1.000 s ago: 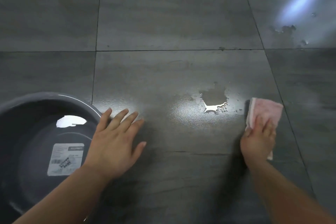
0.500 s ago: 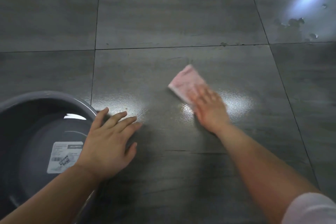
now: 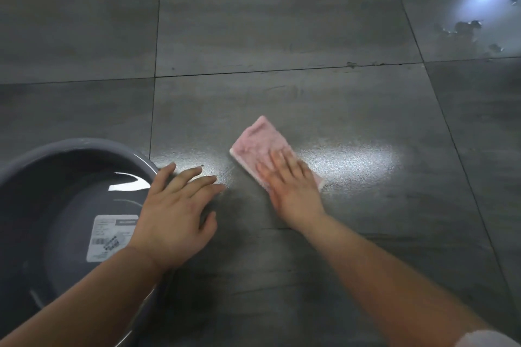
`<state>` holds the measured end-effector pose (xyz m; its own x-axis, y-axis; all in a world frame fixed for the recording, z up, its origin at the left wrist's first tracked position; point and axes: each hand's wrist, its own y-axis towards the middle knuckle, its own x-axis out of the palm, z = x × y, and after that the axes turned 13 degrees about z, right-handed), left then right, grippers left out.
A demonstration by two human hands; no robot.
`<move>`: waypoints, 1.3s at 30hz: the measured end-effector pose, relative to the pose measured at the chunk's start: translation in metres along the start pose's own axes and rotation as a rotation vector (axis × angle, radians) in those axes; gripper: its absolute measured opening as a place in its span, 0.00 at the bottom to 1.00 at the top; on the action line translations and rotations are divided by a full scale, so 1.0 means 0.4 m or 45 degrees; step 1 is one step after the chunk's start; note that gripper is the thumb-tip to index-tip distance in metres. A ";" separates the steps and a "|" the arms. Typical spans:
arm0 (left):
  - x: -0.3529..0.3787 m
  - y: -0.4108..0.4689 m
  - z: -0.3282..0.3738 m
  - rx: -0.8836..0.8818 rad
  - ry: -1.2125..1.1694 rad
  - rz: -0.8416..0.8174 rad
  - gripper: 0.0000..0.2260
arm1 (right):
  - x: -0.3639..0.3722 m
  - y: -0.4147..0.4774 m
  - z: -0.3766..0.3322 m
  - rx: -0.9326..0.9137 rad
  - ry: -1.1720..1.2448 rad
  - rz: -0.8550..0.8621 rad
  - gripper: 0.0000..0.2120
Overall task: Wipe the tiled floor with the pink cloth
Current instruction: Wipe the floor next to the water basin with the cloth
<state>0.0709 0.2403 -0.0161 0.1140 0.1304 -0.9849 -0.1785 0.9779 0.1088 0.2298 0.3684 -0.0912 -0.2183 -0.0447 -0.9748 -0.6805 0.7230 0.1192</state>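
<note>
The folded pink cloth [image 3: 260,145] lies flat on the grey tiled floor [image 3: 282,22] near the middle of the view. My right hand [image 3: 293,186] presses down on its near half with fingers spread flat, covering that part. My left hand [image 3: 176,214] rests palm down on the floor, fingers apart, holding nothing, just left of the cloth and beside the basin. A wet sheen [image 3: 349,158] shows on the tile to the right of the cloth.
A dark grey plastic basin [image 3: 84,146] with water and a white label inside stands at the left, its rim touching my left wrist area. Small puddles [image 3: 465,27] sit on the far right tile under a bright reflection.
My right hand swept the cloth leftward from the right side over the small puddle, which is gone, and now rests a little nearer my left hand. My left hand stayed planted.
</note>
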 end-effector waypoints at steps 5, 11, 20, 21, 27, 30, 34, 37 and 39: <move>0.002 -0.003 0.000 0.029 0.009 0.092 0.18 | -0.021 -0.086 0.131 0.343 -0.097 0.080 0.24; 0.003 -0.017 0.004 -0.016 -0.053 0.171 0.17 | -0.059 -0.126 0.136 0.738 -0.017 0.100 0.28; -0.124 -0.285 -0.109 0.132 -0.011 -0.086 0.27 | 0.027 -0.437 -0.179 -0.709 0.060 0.055 0.27; -0.136 -0.324 -0.128 0.083 0.006 -0.105 0.27 | 0.026 -0.431 -0.158 -0.794 0.036 0.047 0.26; -0.151 -0.531 -0.167 -0.564 -0.007 -0.041 0.32 | -0.042 -0.329 -0.056 0.531 0.025 0.136 0.30; -0.140 -0.578 -0.145 -0.725 -0.051 0.057 0.32 | -0.038 -0.365 -0.121 0.391 -0.083 0.087 0.29; -0.118 -0.599 -0.123 -0.772 -0.091 0.120 0.33 | 0.006 -0.526 -0.260 -0.595 0.015 0.041 0.29; -0.108 -0.603 -0.124 -0.756 -0.100 0.168 0.33 | 0.010 -0.522 -0.241 -1.216 0.022 -0.010 0.27; -0.105 -0.608 -0.129 -0.719 -0.102 0.198 0.32 | 0.008 -0.468 -0.181 -1.195 0.009 0.008 0.26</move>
<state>0.0591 -0.0115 -0.0081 0.1147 0.2986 -0.9475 -0.6889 0.7110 0.1406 0.3060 0.1831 -0.1032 -0.2259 -0.0492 -0.9729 -0.9646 -0.1284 0.2304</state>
